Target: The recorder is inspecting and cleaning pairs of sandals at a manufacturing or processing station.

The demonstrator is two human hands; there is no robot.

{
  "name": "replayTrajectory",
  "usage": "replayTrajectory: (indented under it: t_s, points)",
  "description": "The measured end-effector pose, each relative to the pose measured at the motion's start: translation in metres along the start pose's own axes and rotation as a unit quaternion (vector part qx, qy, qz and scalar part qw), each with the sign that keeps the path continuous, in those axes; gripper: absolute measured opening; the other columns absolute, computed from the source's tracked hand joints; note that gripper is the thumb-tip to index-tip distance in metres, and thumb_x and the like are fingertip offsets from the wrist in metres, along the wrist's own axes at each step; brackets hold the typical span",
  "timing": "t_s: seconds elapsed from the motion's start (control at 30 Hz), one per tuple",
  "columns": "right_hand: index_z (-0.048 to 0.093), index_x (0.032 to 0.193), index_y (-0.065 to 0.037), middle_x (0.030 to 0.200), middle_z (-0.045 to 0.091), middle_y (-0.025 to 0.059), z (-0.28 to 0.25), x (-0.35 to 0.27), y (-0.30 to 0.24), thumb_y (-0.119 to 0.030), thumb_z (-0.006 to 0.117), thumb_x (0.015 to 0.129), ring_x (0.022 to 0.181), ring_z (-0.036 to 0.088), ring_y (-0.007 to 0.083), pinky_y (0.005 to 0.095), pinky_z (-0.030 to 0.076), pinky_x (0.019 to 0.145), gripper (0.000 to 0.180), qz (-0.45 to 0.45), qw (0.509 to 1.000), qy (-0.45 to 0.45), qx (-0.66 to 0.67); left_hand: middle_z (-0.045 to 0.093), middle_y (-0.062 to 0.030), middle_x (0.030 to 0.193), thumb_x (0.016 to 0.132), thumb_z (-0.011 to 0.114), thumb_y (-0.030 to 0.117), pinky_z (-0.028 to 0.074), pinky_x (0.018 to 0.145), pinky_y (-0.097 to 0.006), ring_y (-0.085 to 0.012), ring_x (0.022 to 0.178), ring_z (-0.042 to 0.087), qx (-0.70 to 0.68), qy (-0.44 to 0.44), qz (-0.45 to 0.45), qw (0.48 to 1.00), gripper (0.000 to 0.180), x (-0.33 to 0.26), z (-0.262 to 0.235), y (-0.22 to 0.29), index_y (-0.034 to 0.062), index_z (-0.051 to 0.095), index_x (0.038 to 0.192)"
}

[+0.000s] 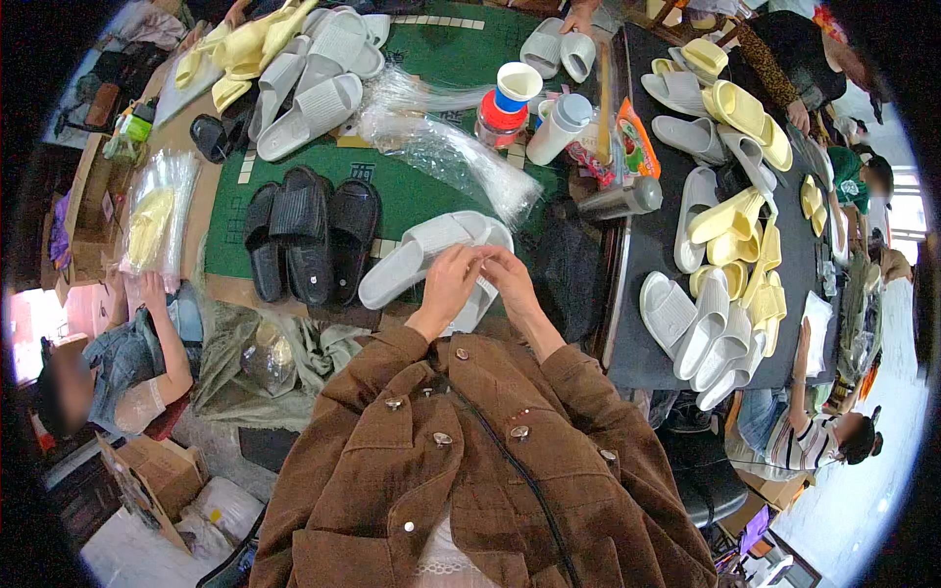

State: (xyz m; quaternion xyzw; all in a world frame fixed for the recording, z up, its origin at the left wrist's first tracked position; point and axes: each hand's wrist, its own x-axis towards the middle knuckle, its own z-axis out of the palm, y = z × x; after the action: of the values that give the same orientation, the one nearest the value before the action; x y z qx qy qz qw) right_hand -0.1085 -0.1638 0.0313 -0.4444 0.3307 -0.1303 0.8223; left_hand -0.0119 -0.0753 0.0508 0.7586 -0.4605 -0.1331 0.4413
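Observation:
At the near edge of the green table, a pair of light grey slide slippers (412,263) lies crossed, one partly over the other. Over them my left hand (453,284) and my right hand (510,282) meet, fingertips pinched together. Whatever they pinch is too small to make out. Black slide slippers (302,235) lie to the left of my hands. Beyond the grey pair spreads a bundle of thin clear plastic strands and bags (441,147).
Cups (518,86), a white bottle (561,127) and a grey flask (627,199) stand or lie at the right. Grey and yellow slippers (720,225) cover a dark table; more grey slippers (314,113) are piled far left. Co-workers sit left and right; another person's hand (580,14) touches slippers ahead.

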Motion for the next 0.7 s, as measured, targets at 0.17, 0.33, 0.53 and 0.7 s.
replayTrajectory:
  t_s: [0.17,0.33,0.53,0.7]
  points:
    - [0.06,0.098,-0.003,0.09,0.059,-0.0003,-0.002,-0.003,0.003,-0.014,0.056,0.084,0.08,0.053,0.0073,0.0206,0.042,0.071,0.018,0.005,0.997,0.063,0.035,0.058,-0.0144,0.082,0.08,0.055,0.006,0.046,0.061,-0.034,-0.0291,0.071,0.058,-0.091,-0.014,-0.059,0.994,0.01,0.001,0.003,0.002,0.0018,0.053,0.089]
    - [0.052,0.09,-0.008,0.09,0.059,0.0011,-0.001,-0.009,-0.019,-0.018,0.05,0.089,0.088,0.056,0.0134,0.0298,0.045,0.073,0.01,-0.042,0.981,0.124,0.142,0.052,-0.0158,0.108,0.077,0.058,0.005,0.044,0.077,-0.036,-0.0308,0.092,0.054,-0.116,-0.02,-0.095,0.988,0.036,0.001,0.003,0.003,0.0012,0.047,0.111]
    - [0.052,0.094,-0.007,0.068,0.049,0.0004,-0.119,-0.06,-0.071,-0.02,0.048,0.09,0.056,0.046,0.0093,0.0216,0.039,0.051,0.014,-0.237,0.888,0.369,0.139,0.036,-0.0159,0.128,0.07,0.06,0.003,0.03,0.096,-0.043,-0.0349,0.118,0.032,0.129,-0.087,0.052,0.986,0.051,-0.012,0.0,-0.023,0.0032,0.044,0.118]
    - [0.057,0.096,-0.005,0.077,0.05,-0.001,-0.249,-0.156,-0.082,-0.017,0.049,0.087,0.069,0.044,0.0085,0.0227,0.036,0.062,0.017,-0.264,0.738,0.604,-0.145,0.031,-0.0126,0.134,0.065,0.059,-0.001,0.018,0.099,-0.055,-0.0352,0.124,0.026,0.243,-0.148,0.079,0.956,0.06,-0.013,0.006,-0.001,0.0096,0.044,0.122]
